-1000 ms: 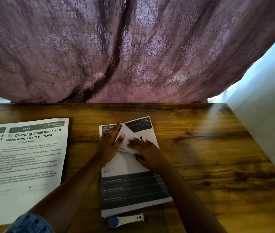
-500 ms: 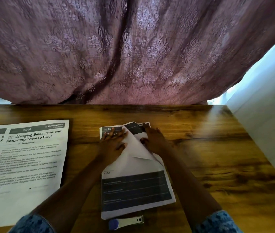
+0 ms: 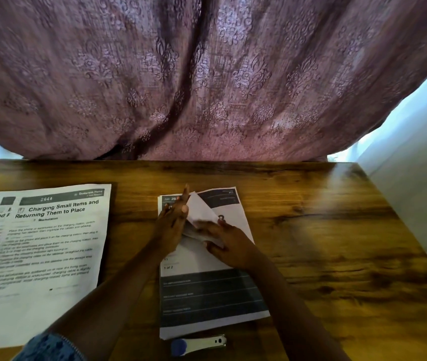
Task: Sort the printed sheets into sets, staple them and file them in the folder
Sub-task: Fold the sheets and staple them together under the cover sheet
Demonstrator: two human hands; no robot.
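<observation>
A set of printed sheets (image 3: 208, 295) with dark bands lies on the table's middle. Its top left corner is folded over into a white flap (image 3: 200, 210). My left hand (image 3: 171, 225) lies with straight fingers along the flap's left edge, pressing on the sheet. My right hand (image 3: 229, 247) rests on the flap's lower part with its fingers spread flat on the paper. A small white stapler with a blue end (image 3: 197, 345) lies just below the set, touched by neither hand. No folder is in view.
A larger stack of printed sheets (image 3: 50, 246), headed "Charging Small Items", lies at the left. The wooden table (image 3: 324, 243) ends at a white wall (image 3: 415, 165) on the right. A mauve patterned curtain (image 3: 207, 74) hangs behind the far edge.
My right hand slid from the sheet's top edge back down onto the folded flap. My left hand's fingers straightened and reached up along the fold. The stapler and left stack stayed put.
</observation>
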